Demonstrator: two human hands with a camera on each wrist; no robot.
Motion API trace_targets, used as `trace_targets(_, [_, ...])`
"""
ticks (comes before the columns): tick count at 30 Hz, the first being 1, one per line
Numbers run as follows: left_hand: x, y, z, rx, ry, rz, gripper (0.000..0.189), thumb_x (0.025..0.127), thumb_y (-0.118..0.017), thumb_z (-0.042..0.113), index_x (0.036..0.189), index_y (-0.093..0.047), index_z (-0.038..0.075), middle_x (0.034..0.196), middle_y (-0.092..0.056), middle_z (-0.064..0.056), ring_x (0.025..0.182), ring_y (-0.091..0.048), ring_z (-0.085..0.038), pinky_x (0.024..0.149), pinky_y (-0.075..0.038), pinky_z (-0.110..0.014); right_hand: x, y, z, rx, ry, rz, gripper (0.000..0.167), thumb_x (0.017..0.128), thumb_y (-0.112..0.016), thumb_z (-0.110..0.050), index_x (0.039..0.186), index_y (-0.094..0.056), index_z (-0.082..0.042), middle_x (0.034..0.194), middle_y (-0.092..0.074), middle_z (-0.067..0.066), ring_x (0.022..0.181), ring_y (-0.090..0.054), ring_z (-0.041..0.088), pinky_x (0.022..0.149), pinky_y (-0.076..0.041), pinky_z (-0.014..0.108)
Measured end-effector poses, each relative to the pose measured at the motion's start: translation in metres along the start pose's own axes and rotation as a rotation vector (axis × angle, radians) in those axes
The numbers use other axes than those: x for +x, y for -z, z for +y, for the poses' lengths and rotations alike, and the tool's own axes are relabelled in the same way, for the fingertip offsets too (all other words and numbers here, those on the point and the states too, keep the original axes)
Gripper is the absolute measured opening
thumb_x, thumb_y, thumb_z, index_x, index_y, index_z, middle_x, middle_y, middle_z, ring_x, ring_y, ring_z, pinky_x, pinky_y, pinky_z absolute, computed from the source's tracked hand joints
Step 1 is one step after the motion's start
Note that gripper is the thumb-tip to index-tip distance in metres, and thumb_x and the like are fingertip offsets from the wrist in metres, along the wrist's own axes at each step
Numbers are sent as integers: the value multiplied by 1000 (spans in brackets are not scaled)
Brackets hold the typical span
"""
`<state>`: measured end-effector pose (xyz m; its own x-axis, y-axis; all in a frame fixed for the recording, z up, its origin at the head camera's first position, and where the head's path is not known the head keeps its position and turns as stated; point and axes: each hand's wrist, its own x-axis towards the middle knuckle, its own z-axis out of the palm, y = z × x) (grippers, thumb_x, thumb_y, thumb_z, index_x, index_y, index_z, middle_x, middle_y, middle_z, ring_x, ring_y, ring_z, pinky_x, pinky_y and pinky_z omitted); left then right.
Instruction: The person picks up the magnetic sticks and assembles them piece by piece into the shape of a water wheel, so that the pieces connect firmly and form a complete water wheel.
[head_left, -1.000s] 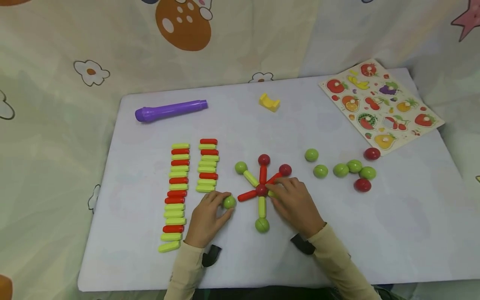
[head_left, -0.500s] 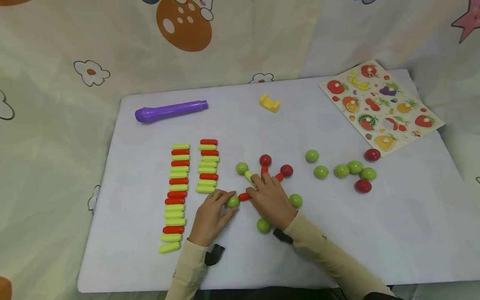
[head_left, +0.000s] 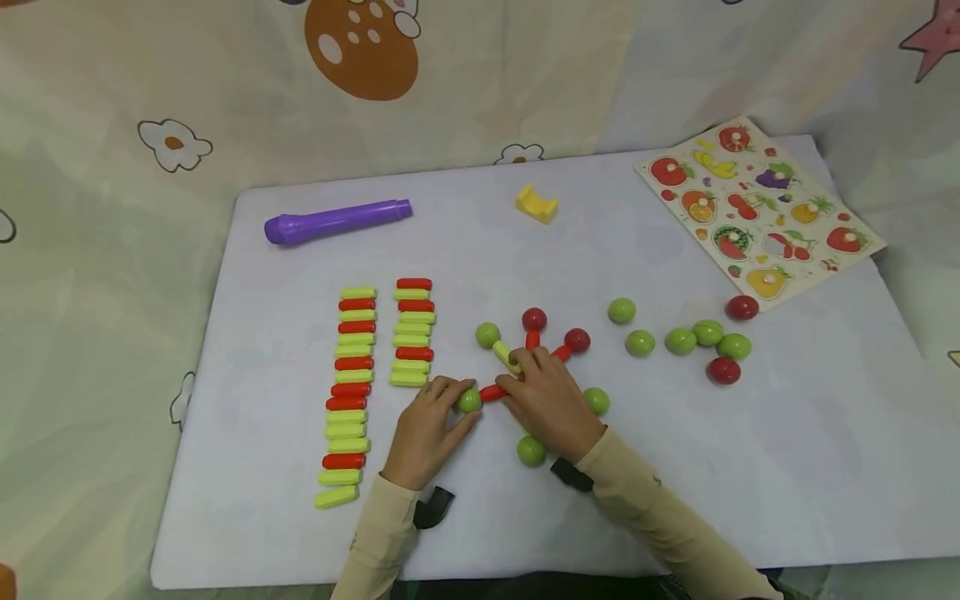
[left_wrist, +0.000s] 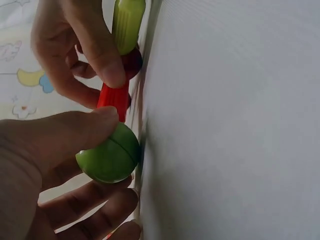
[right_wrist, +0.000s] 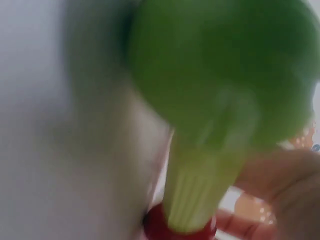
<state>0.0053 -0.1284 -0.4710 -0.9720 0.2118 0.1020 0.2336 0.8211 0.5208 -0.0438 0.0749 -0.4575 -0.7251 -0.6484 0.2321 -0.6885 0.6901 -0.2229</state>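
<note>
A star-shaped toy of red and light-green sticks with balls on their ends lies before me. My left hand pinches a green ball between thumb and fingers, right at the outer end of a red stick. That stick is held by my right hand, thumb and fingers close to the red centre ball. The hand hides most of the centre in the head view. In the right wrist view, a blurred green ball tops a light-green stick running to a red ball.
Two columns of red and light-green sticks lie left of my hands. Several loose green balls and two red balls lie to the right. Behind are a purple tube, a yellow piece and a fruit puzzle board.
My right hand has moved left from the star's right arm, where a green ball now shows, to the red stick on the left. My left hand has brought its green ball right to that stick's end.
</note>
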Motion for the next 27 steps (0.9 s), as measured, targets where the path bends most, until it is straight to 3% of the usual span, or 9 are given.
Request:
trace_targets(4, [-2,0,1,4,18,-12,46,77,-82,26,119,-66,16,99,-61,2,80,-51,-9,67,-49,-24,-10,16,15,73,-89,83,36,78,-78,-22,111,-69,-10,107,-58,12,86,-51,24,72,-45,34])
trace_targets(9, [-2,1,2,4,6,-13,44,79,-80,28,118,-66,16,100,-61,1,80,-50,-9,65,-47,-23,-30,41,60,101,-337,239,30,82,-74,-15,108,-67,-4,106,-56,17,85,-52,32,68,-45,42])
trace_targets(12, [-3,2,3,10,2,-18,42,79,-79,30,116,-67,16,98,-61,2,80,-49,-9,64,-46,-23,-43,45,83,68,-469,223,30,84,-72,-13,111,-66,-2,108,-55,21,87,-52,38,65,-45,46])
trace_targets(15, [-4,3,5,-3,10,-50,39,78,-80,34,111,-67,17,94,-61,5,79,-49,-8,65,-46,-22,-55,42,96,61,-540,156,29,85,-70,-12,112,-66,-1,109,-55,24,88,-53,41,65,-46,50])
trace_targets(20, [-6,2,8,-30,6,-92,37,77,-80,38,105,-66,19,90,-59,8,78,-49,-6,65,-46,-21,-64,35,101,88,-554,116,32,85,-69,-12,116,-65,-3,113,-55,24,91,-54,40,67,-48,51])
trace_targets(25, [-6,2,8,-20,-13,-90,40,77,-79,41,106,-66,18,88,-58,8,75,-47,-5,62,-44,-20,-67,39,92,84,-531,186,35,84,-70,-12,117,-63,-4,113,-55,21,94,-54,36,67,-49,50])
trace_targets(27, [-6,3,8,-21,-14,-93,41,78,-78,42,108,-66,17,89,-58,7,75,-46,-5,62,-44,-20,-70,41,83,98,-467,209,35,82,-73,-13,115,-64,-4,111,-56,19,95,-54,35,70,-49,48])
